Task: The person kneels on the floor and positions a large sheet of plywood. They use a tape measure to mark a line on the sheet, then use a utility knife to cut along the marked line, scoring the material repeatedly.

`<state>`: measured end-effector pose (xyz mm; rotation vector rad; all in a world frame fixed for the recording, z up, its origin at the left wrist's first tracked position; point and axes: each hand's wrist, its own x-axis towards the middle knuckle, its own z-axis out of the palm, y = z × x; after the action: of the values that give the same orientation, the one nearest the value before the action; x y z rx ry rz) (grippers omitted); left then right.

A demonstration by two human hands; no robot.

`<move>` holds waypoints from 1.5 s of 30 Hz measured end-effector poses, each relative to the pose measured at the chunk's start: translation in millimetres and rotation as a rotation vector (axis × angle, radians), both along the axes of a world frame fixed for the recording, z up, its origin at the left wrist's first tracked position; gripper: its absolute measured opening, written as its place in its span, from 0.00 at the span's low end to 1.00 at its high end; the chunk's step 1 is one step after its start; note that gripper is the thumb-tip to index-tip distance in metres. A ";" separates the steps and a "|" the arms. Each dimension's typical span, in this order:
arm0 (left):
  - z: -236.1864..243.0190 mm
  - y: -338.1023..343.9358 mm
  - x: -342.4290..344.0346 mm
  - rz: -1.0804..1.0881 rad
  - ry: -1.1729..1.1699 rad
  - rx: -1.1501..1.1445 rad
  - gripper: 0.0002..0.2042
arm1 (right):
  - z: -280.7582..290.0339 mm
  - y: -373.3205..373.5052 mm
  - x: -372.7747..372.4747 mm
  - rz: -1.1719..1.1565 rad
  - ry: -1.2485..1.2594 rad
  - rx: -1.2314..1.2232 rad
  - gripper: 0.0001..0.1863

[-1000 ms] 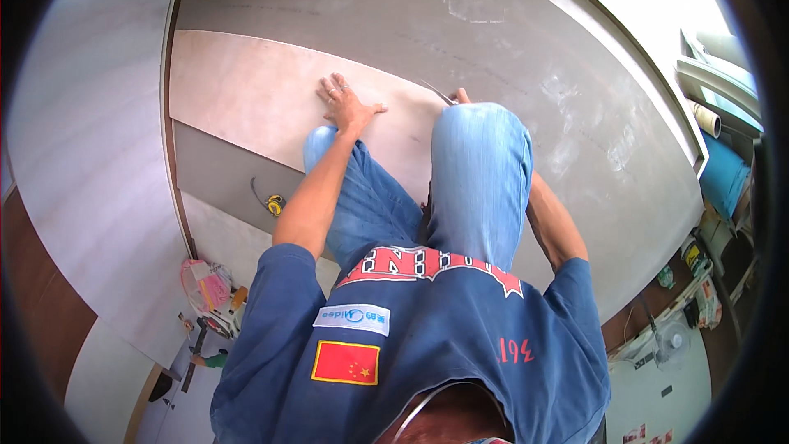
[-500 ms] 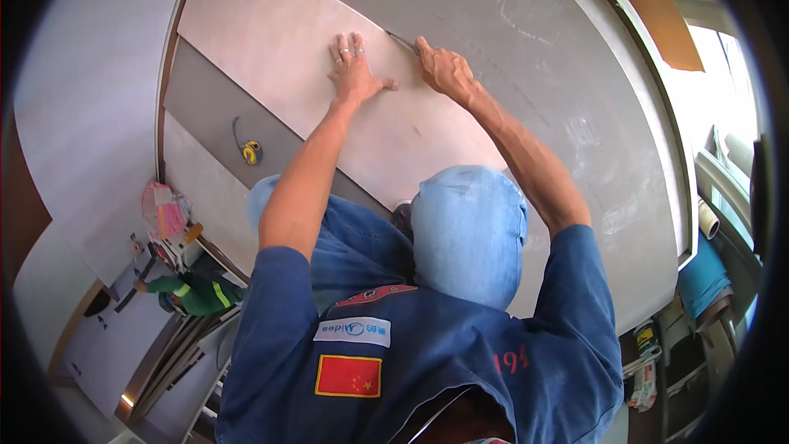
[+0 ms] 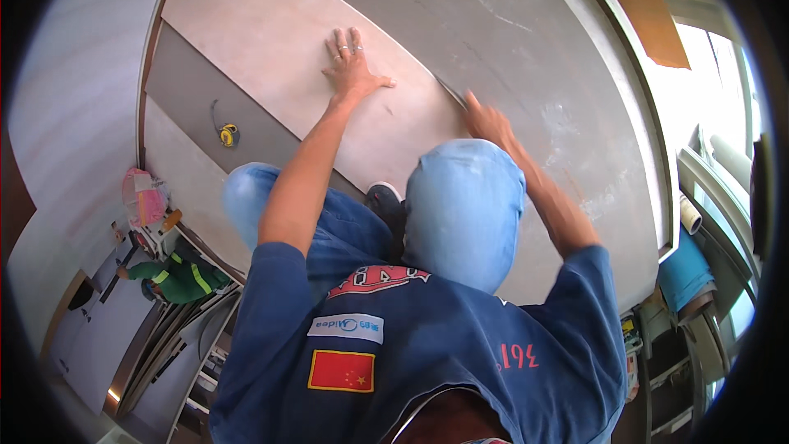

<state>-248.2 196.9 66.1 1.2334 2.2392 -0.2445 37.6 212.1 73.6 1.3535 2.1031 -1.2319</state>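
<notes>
Under my left hand (image 3: 352, 76) lies a long pale, wood-toned panel (image 3: 271, 29). The palm presses flat, fingers spread, with rings on two of them. My right hand (image 3: 491, 122) is closed round a thin, dark knife-like tool (image 3: 449, 90), index finger stretched along it. Its tip meets the panel's right edge, where the pale sheet borders a large grey sheet (image 3: 526, 57). Most of the tool's handle is hidden in the fist, and the hand is slightly blurred. My bent knee in light blue jeans (image 3: 467, 205) rises just below the right hand.
A yellow tape measure (image 3: 228, 135) rests on a grey strip left of the panel. At lower left, a person in a green top (image 3: 185, 278) is near stacked boards. A blue roll (image 3: 686, 271) stands at right. A raised frame edge (image 3: 649, 127) borders the sheets.
My right hand and the tool have slid toward me and rightward along the panel's edge. The left hand keeps its place on the panel, while the whole view has shifted slightly.
</notes>
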 end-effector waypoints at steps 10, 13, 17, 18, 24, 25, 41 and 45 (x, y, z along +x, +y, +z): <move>3.2 -0.4 2.4 0.014 -0.018 0.006 0.70 | -4.5 24.5 1.4 -0.009 0.223 0.144 0.14; 2.5 0.2 2.4 0.017 -0.004 -0.008 0.70 | -23.1 68.9 -97.8 -0.020 0.342 0.211 0.15; -0.2 -3.0 0.7 -0.001 -0.004 0.052 0.70 | -64.1 89.0 -171.9 0.084 0.404 0.480 0.14; -2.1 -2.8 -0.6 -0.004 0.006 0.057 0.70 | -72.2 89.4 -172.8 0.151 0.359 0.523 0.13; -10.1 -8.6 -1.4 -0.001 0.005 0.081 0.69 | -40.9 32.8 -26.1 0.133 0.181 0.164 0.19; -10.9 -7.5 -1.3 -0.001 0.006 0.091 0.69 | -24.4 9.1 14.9 0.073 0.084 0.104 0.20; -1.3 -1.1 0.7 0.011 0.018 0.008 0.70 | -36.9 70.2 -130.4 0.023 0.324 0.277 0.13; -6.5 -3.8 1.2 0.007 0.015 0.052 0.70 | -61.0 84.1 -157.4 0.051 0.342 0.271 0.13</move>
<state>-247.0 193.1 59.6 1.2551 2.2756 -0.1946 -119.9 296.2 12.5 1.2553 2.6050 -1.2663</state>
